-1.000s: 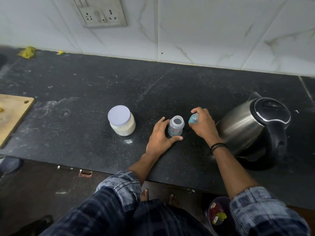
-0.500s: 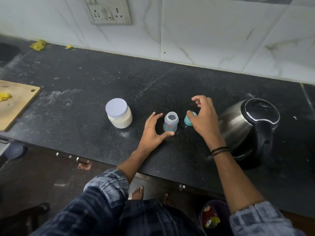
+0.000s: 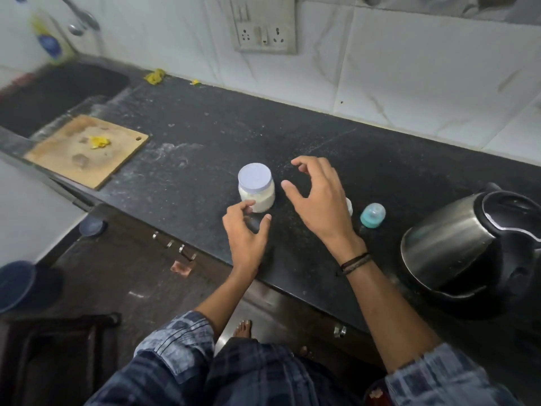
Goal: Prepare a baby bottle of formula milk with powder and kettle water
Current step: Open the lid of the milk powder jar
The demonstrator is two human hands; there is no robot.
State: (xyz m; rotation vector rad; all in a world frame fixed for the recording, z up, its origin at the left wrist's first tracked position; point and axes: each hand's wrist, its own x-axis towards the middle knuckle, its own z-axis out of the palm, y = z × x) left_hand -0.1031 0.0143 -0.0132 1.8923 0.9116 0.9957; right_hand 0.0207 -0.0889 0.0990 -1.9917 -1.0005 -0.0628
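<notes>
A clear jar of white powder point(image 3: 257, 191) with a pale lid stands on the black counter point(image 3: 380, 171). My left hand point(image 3: 246, 230) is just in front of the jar with spread fingers; a fingertip is at its base. My right hand point(image 3: 316, 200) hovers to the jar's right, fingers curved and apart, holding nothing. It hides most of the baby bottle point(image 3: 349, 206); only a white sliver shows. The teal bottle cap with teat point(image 3: 372, 215) lies on the counter to the right. The steel kettle point(image 3: 468, 247) with a black lid stands at the far right.
A wooden cutting board point(image 3: 87, 150) with yellow scraps lies at the left beside a dark sink point(image 3: 52, 92) and tap. A wall socket point(image 3: 263, 30) is on the tiled wall. Yellow scraps point(image 3: 155, 76) lie at the counter's back. Drawer handles point(image 3: 175, 247) run under the counter edge.
My right hand let go of the teal cap, which now lies on the counter, and moved left toward the jar. My left hand left the bottle and moved to the jar. The view swung left.
</notes>
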